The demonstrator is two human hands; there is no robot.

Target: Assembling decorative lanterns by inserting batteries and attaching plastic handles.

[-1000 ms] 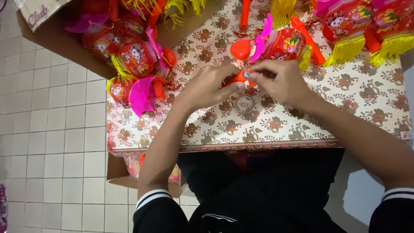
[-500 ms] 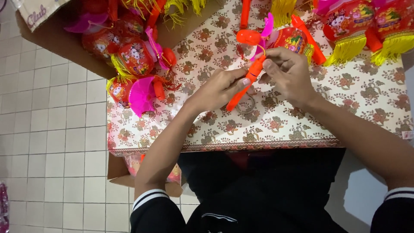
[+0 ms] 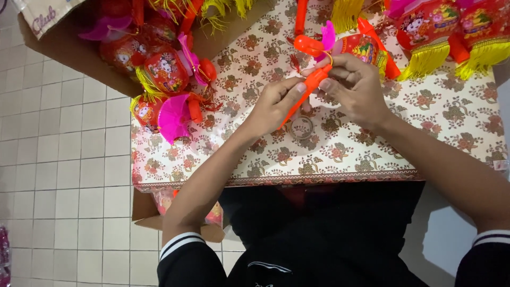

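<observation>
A pale tiled floor fills the left of the frame, and a table under a floral cloth spans the middle and right. At upper left an open cardboard box holds a heap of finished red lanterns with pink fans and yellow fringe; at least four show, though the exact count is hard to tell. At upper right two more fringed lanterns lie on the cloth. One lantern sits just above the hands, seemingly the piece in progress, its handle not yet joined. At centre top, the left hand pinches the orange stick handle between thumb and fingertips. The right hand curls its fingers closed around the stick's upper end.
</observation>
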